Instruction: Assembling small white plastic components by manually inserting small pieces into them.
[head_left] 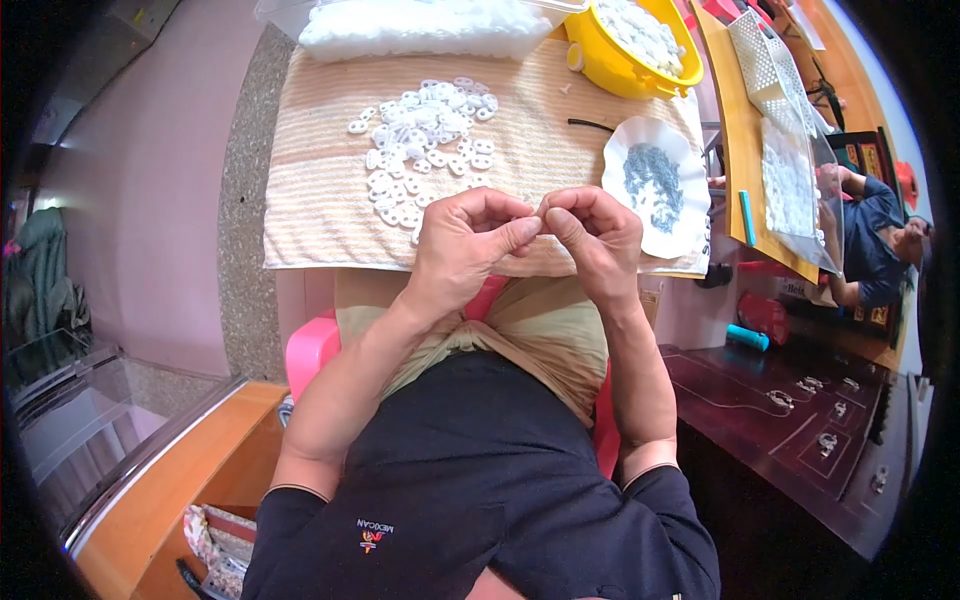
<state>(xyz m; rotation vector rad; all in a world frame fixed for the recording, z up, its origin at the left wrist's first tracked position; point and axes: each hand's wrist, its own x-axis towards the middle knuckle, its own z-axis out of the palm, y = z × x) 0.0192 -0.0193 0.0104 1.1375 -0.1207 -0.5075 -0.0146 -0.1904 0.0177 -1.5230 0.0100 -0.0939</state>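
My left hand (462,245) and my right hand (603,240) meet over the near edge of a striped towel (330,200). Thumb and forefinger of each are pinched together, tip to tip. Whatever lies between the fingertips is too small or hidden to make out. Beyond my left hand spreads a heap of small white oval plastic pieces (435,118) with dark holes. Beside my right hand stands a white dish with a fluted rim (622,142), holding many tiny dark grey bits (652,180).
At the far edge sit a clear tub (545,18) of white pieces and a yellow basket (600,75) of white parts. A thin black stick (590,124) lies by the dish. On the right, another person (872,235) sits by a wooden table (738,110) bearing a clear bin (795,190).
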